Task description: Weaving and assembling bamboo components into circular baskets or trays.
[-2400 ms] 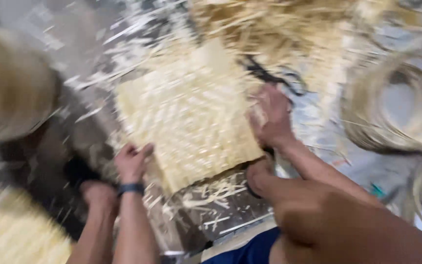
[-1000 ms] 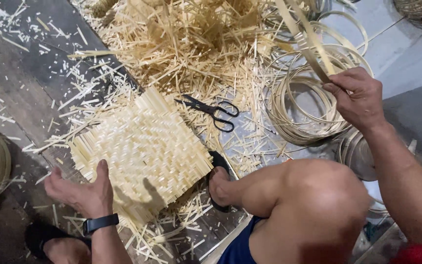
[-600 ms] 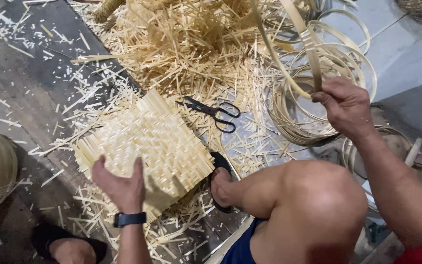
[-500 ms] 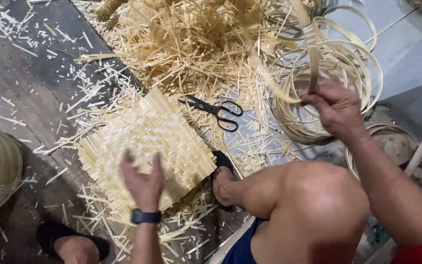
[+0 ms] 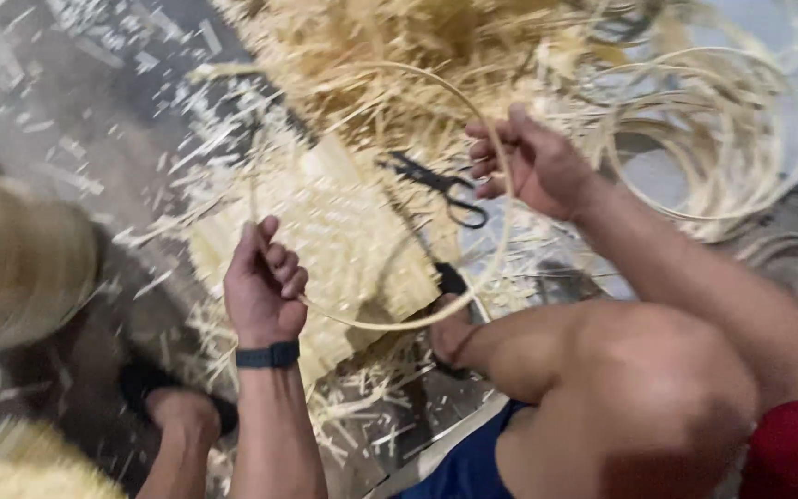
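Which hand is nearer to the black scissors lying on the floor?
The right hand. It grips the bamboo hoop just right of the scissors, fingertips almost over the handles. The left hand holds the hoop's other side, farther off, over the woven mat.

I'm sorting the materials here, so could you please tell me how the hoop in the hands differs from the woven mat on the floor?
The hoop is a single thin strip bent into an open ring; the mat is many strips woven into a flat, roughly square sheet. The hoop is held up, the left hand and right hand each closed on it; the mat lies on the floor under it. Both are the same pale straw colour.
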